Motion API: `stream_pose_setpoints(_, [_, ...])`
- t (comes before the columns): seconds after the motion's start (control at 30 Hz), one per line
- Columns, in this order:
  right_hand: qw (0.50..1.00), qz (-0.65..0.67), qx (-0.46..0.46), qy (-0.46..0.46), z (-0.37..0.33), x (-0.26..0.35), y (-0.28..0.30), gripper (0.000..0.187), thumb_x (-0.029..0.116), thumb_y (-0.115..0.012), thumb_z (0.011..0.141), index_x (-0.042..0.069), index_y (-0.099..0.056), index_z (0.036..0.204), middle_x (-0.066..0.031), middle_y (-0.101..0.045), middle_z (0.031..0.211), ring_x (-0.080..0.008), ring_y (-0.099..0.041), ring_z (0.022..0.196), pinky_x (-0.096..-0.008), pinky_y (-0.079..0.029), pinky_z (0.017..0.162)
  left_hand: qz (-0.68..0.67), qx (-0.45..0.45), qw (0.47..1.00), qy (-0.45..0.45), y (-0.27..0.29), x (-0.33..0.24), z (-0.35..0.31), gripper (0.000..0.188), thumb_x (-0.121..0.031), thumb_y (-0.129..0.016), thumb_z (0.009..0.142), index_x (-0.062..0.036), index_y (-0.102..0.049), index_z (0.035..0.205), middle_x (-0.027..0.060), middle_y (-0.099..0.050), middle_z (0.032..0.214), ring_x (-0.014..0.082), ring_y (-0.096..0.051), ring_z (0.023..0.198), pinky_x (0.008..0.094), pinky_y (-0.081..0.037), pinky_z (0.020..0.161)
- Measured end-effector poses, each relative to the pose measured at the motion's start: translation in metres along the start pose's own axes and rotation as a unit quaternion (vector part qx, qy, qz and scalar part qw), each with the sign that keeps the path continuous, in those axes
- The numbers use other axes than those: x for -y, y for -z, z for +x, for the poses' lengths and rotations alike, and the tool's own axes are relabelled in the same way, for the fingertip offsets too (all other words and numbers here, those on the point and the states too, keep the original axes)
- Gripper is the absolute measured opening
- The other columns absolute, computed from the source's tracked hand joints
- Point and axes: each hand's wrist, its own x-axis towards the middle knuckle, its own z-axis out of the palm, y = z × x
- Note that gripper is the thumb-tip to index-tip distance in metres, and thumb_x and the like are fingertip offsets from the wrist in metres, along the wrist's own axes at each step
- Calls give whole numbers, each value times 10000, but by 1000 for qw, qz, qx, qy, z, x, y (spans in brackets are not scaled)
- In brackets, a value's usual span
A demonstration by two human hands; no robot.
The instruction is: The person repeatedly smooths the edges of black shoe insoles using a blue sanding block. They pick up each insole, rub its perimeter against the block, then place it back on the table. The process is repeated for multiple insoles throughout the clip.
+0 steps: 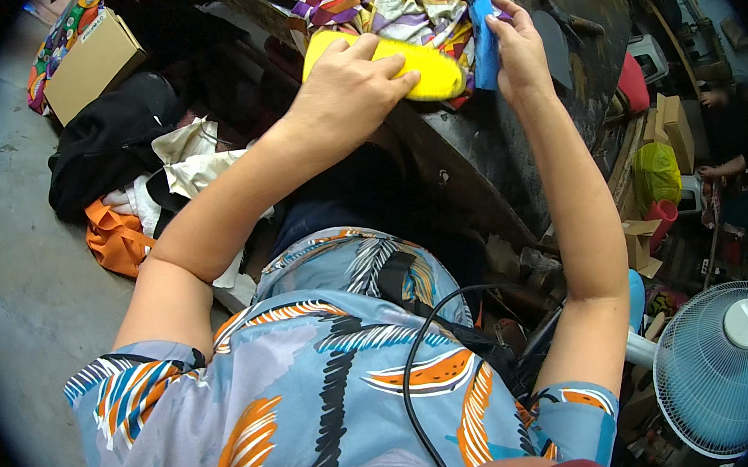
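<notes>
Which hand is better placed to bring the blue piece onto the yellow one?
Right. The right hand already pinches the blue piece upright beside the yellow piece, while the left hand lies flat on the yellow one, pinning it.

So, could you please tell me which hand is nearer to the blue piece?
Right. The right hand holds the blue piece; the left hand rests on the yellow piece beside it.

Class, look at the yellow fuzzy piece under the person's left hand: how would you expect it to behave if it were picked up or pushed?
The yellow fuzzy piece probably flops: it lies flat and thin under the left hand. It looks light for its size, with a fluffy pile. Pushed, it would likely drag rather than slide on the striped cloth.
</notes>
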Motion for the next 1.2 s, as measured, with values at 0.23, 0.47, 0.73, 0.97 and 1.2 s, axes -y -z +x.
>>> stream_pose_setpoints(0.23, [999,31,16,16,3,4,6,350,32,-528,906,44,-487,1253,-96,-588,1076,-123,-607,873,-264,-537,761,-413,-42,905,95,44,10,-16,323,91,-628,747,-11,-649,1054,116,-632,1000,232,-626,962,309,-488,848])
stream_pose_setpoints(0.47, [998,-25,-30,44,-33,63,16,379,54,-619,879,22,-489,1234,-93,-609,999,-140,-632,781,-276,-553,693,-705,-2,596,383,7,0,-6,456,-143,-669,864,51,-504,1242,79,-650,1006,102,-627,839,213,-513,715])
stream_pose_setpoints(0.73, [972,-160,-28,169,-89,41,-4,514,46,-653,858,49,-367,1286,-76,-561,991,-138,-565,899,-256,-471,799,-791,27,535,297,11,-27,-8,431,-100,-665,862,21,-508,1245,62,-638,1001,90,-614,840,220,-520,719])
stream_pose_setpoints(0.97, [988,-81,-18,134,-89,58,5,486,48,-654,859,52,-411,1280,-62,-596,944,-104,-574,861,-221,-473,747,-717,67,635,281,4,-24,-15,469,-117,-680,852,29,-504,1262,61,-624,1011,83,-582,867,242,-500,760])
stream_pose_setpoints(1.2, [958,-234,-5,162,-85,45,7,484,49,-645,861,33,-418,1288,-69,-601,914,-113,-587,815,-231,-483,731,-727,128,634,229,12,-24,-26,473,-117,-690,846,-22,-533,1282,60,-630,1025,108,-592,904,258,-496,817])
